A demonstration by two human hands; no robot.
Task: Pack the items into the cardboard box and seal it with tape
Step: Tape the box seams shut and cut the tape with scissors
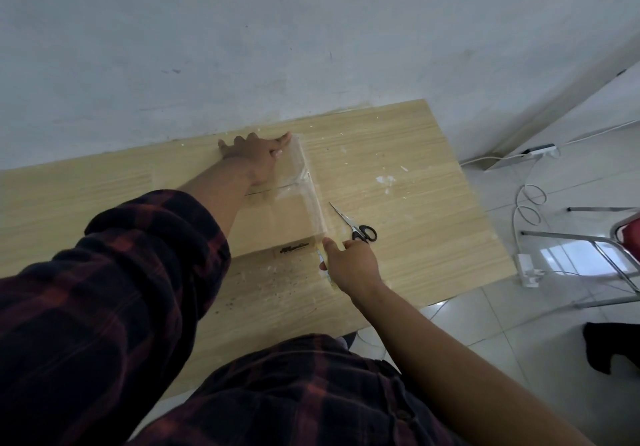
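Cardboard box [277, 217] closed, flaps flat, clear glossy tape [310, 182] along right edge.

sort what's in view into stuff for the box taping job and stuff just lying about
For the job: cardboard box, clear tape along its right edge, scissors beside it, left hand flat on its far end, right hand at its near corner.
Lying about: cables, charger, chair, dark cloth, on the floor.

Matt cardboard box [277, 217], glossy tape [308, 182], wood-grain table [398, 175]
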